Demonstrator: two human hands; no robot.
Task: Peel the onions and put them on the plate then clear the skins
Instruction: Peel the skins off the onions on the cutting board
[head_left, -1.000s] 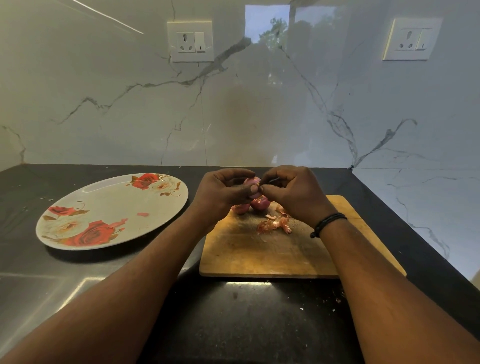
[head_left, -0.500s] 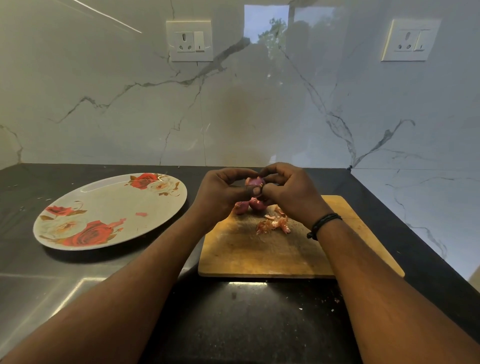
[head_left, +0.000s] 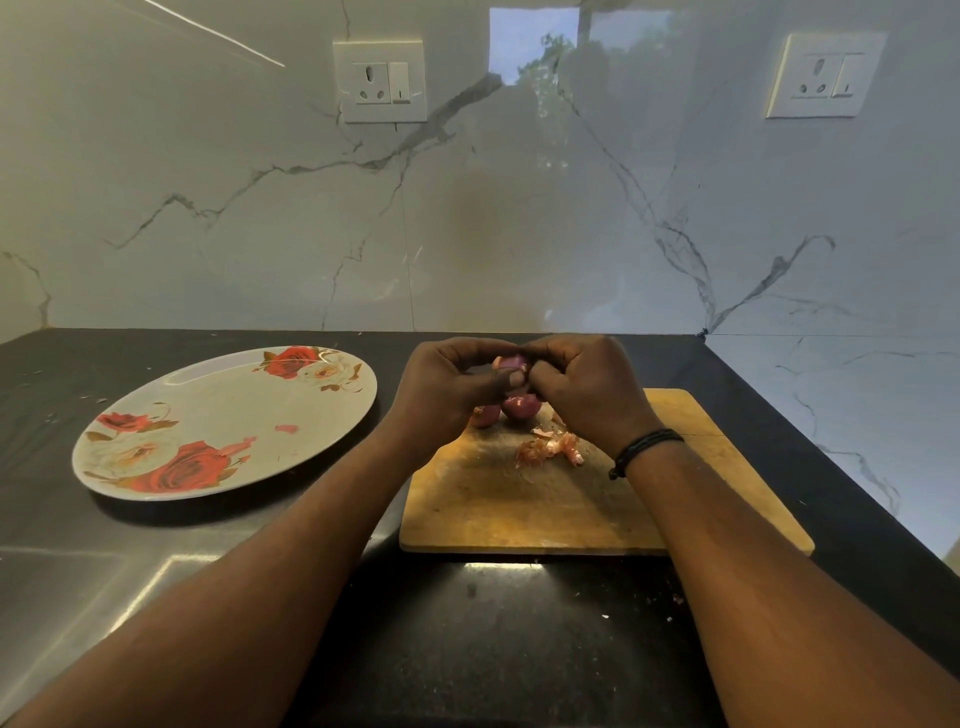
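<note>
A small purple onion (head_left: 511, 364) is held above the wooden cutting board (head_left: 519, 504). My left hand (head_left: 447, 387) grips it from the left, thumb across its front. My right hand (head_left: 584, 387) pinches at its top from the right. Two more small onions (head_left: 519, 406) lie on the board under my hands, one partly hidden by my left hand. A heap of loose onion skins (head_left: 550, 447) lies on the board below my right hand. The flowered plate (head_left: 223, 421) sits to the left with only a tiny pink scrap on it.
The board and plate rest on a dark countertop (head_left: 467, 623) that ends at a marble wall close behind. Two wall sockets (head_left: 380, 81) hang above. Small skin crumbs (head_left: 670, 608) dot the counter near my right forearm.
Both hands have lifted the onion a little higher above the board and turned it slightly. The skins, other onions and plate have not moved.
</note>
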